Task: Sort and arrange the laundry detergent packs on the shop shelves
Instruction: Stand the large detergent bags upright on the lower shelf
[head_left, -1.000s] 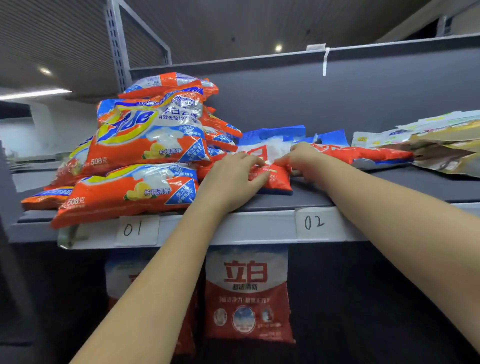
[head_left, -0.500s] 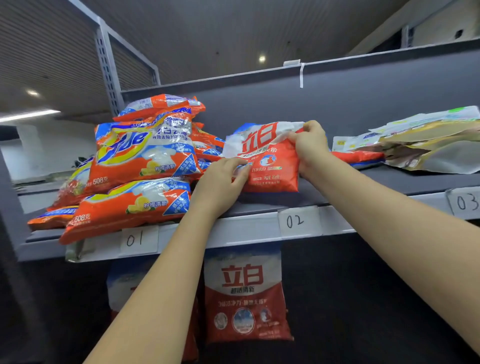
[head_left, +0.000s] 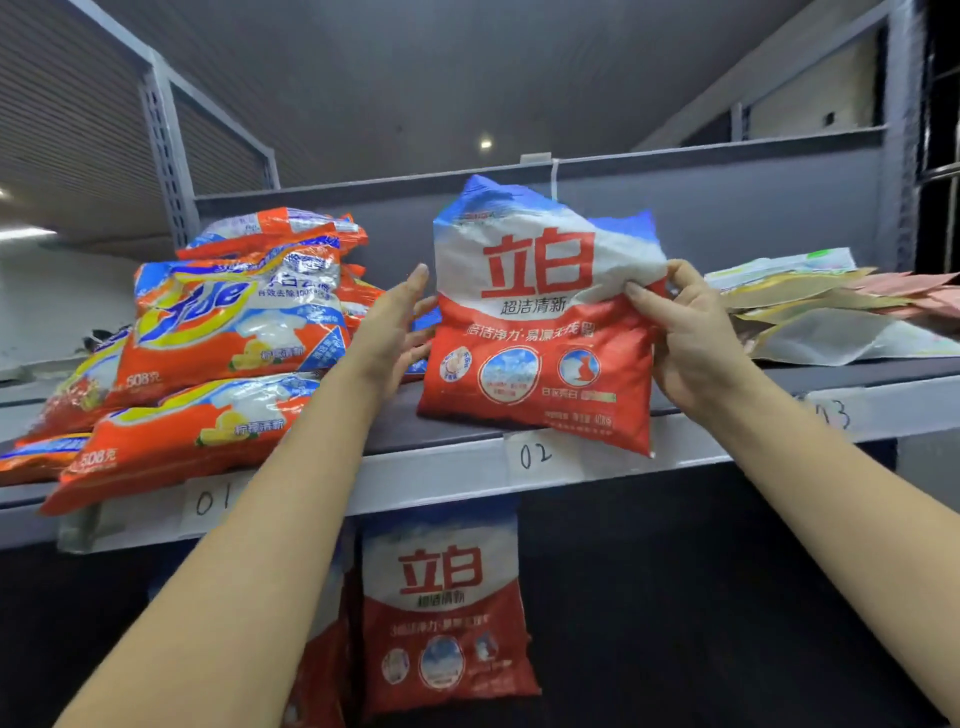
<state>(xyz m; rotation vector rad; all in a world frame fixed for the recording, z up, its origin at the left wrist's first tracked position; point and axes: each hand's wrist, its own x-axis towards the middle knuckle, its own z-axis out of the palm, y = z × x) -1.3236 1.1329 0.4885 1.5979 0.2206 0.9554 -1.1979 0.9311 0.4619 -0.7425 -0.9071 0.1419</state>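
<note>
Red-white detergent pack (head_left: 545, 332) upright on shelf edge (head_left: 441, 475) above 02 label. Right hand (head_left: 685, 332) pinches side seam; left hand (head_left: 395, 332) flat, fingers straight, near opposite side. Looks soft, slumpy, slick film; best gripped both sides.

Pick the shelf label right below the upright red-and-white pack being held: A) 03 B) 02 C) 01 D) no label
B: the red-and-white pack, pinched at its right edge by the right hand, stands on the shelf edge directly above the label marked 02; the left hand is open beside it.
</note>
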